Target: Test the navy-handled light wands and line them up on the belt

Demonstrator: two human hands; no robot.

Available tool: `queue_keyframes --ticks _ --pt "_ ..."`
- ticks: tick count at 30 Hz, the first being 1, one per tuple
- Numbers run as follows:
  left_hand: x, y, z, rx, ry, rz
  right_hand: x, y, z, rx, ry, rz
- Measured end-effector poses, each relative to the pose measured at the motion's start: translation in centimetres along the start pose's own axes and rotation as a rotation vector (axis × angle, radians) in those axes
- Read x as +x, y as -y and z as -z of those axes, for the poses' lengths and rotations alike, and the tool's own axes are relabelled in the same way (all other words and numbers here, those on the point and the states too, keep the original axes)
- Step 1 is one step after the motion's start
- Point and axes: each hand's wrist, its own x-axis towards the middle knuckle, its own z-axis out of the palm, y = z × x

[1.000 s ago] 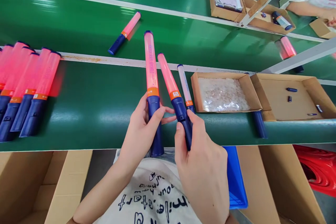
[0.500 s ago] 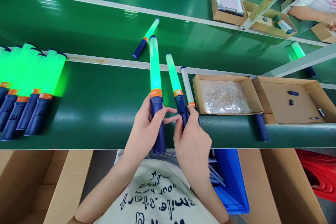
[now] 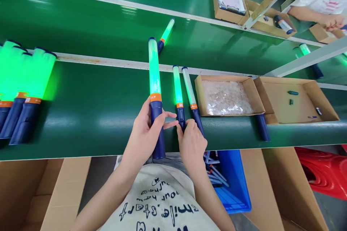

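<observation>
A green counter runs across in front of the person, edged by a white rail with another green surface beyond it, where a co-worker's hand shows at upper right. The left grip is wrapped around the dark handle of a large light stick, which rises forward from it, glowing green. The right grip pinches the handle of a slimmer lit stick, left fingertips just beside it; a pale stick lies close to its right. That makes three sticks at the hands, with at least three in the left-hand cluster. Two shallow cartons stand to the right: one holds clear plastic, the other four small parts. One blue bin below contains several thin sticks.
</observation>
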Motion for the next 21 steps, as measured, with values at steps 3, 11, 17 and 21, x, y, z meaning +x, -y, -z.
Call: queue_keyframes --ticks 3,11,17,21 --pt "-0.2 0.3 0.1 0.045 0.009 0.046 0.5 -0.1 2.5 0.245 -0.114 0.147" --pt "-1.4 1.0 1.0 0.390 0.075 -0.054 2.8 1.8 8.0 0.819 -0.288 0.636" --pt "-1.8 1.1 1.7 0.405 0.128 -0.088 2.7 2.2 7.7 0.802 -0.300 0.704" --pt "-1.9 0.7 1.4 0.270 0.070 -0.024 2.0 2.6 8.0 1.051 -0.289 0.346"
